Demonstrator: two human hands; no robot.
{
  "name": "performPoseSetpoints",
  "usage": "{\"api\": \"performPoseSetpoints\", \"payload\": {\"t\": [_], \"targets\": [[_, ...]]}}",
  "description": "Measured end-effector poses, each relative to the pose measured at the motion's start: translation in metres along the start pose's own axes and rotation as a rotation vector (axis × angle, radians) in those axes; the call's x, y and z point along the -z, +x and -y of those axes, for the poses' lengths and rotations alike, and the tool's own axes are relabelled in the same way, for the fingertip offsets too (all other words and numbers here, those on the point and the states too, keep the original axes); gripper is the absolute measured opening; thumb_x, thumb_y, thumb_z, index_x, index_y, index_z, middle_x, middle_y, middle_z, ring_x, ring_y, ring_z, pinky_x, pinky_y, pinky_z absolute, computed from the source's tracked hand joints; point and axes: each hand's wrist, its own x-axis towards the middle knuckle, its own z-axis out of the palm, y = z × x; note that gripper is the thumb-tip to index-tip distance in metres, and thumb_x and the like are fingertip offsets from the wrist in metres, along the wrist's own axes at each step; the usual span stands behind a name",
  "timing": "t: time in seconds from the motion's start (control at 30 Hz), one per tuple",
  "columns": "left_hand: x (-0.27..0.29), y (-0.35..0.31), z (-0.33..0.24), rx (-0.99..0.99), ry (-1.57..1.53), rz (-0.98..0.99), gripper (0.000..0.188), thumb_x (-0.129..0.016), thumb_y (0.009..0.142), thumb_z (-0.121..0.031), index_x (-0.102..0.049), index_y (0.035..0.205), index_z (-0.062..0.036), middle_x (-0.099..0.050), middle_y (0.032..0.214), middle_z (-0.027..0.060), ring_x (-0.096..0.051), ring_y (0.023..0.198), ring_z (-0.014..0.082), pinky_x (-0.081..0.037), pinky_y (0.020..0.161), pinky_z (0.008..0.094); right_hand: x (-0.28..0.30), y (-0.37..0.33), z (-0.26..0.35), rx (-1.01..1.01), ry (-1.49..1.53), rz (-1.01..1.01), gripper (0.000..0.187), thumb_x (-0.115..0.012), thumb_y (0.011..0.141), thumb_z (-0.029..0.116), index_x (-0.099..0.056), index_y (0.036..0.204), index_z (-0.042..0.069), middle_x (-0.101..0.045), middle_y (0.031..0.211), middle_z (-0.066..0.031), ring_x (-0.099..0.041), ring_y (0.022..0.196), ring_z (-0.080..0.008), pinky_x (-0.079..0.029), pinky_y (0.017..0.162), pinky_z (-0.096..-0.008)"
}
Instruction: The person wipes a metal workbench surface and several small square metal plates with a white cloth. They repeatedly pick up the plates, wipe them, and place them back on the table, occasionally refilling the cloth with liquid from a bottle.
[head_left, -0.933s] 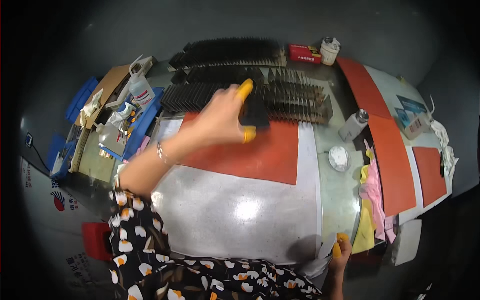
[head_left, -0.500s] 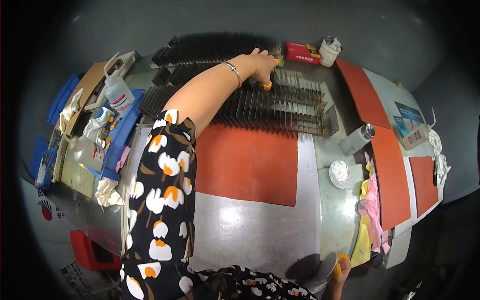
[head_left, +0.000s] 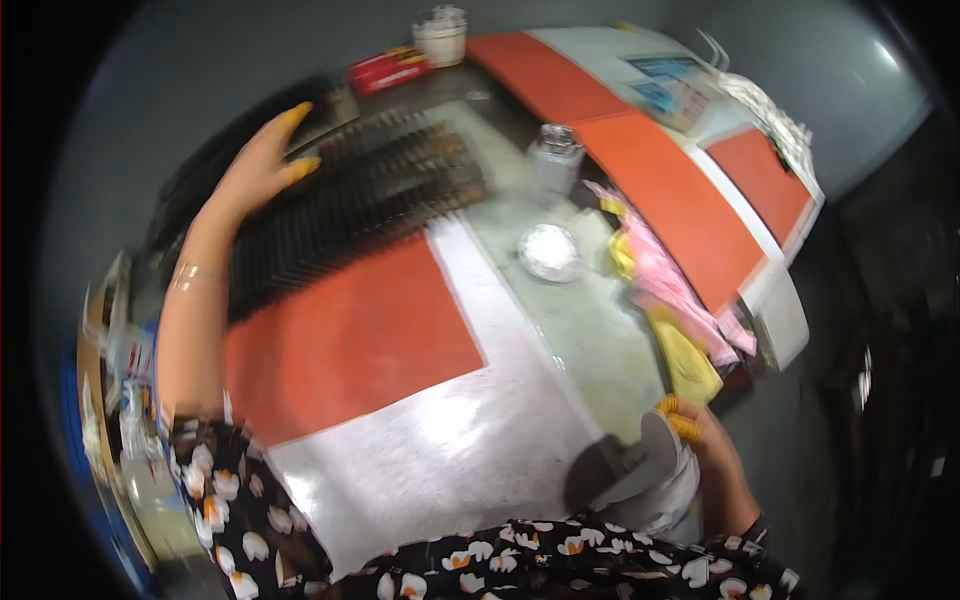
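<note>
Reaching over the racks of thin dark plates (head_left: 330,215), my left hand (head_left: 262,168) has thumb and fingers spread, with yellow finger covers on the tips. Nothing shows between its fingers, though motion blurs it. At the lower right my right hand (head_left: 716,455), also in yellow finger covers, has its fingers curled at the edge of a pale, round-edged object (head_left: 662,446). Exactly what that object is cannot be made out. An orange-red mat (head_left: 350,350) lies on a white sheet (head_left: 430,440) in front of the racks.
A metal-capped bottle (head_left: 555,165) and a round silvery dish (head_left: 549,252) stand right of the racks. Pink and yellow cloths (head_left: 680,300) lie along the right side. A red box (head_left: 388,72) and a white tub (head_left: 440,38) are at the back.
The whole view has swung to the right, so the table appears turned and shifted left. My left hand's fingers have opened outward over the racks. My right hand stays at the pale object.
</note>
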Motion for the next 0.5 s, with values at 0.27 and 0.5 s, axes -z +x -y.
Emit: {"api": "performPoseSetpoints", "payload": {"t": [0.27,0.5], "targets": [[0.008,-0.165,-0.104,0.133,-0.205,0.083,0.059,-0.063,0.07,-0.002,-0.043,0.126,-0.0021,-0.054,0.116,0.0157,-0.052,0.107,0.0292,-0.038,0.093,0.0357,0.104,0.059,0.172,0.088,-1.971,-0.475,0.027,-0.057,0.074,0.027,-0.058,0.087,0.003,-0.063,0.076,-0.0171,-0.061,0.072,-0.0317,-0.047,0.063,-0.0424],[0.0,-0.307,-0.16,0.388,-0.248,0.176,0.053,-0.068,0.07,-0.012,-0.05,0.119,-0.005,-0.062,0.098,0.0125,-0.057,0.092,0.0304,-0.044,0.083,0.0373,0.124,0.211,0.131,0.894,-1.794,-0.281,0.029,-0.05,0.082,0.032,-0.054,0.091,0.005,-0.06,0.07,-0.0192,-0.058,0.066,-0.0388,-0.044,0.06,-0.047]]}}
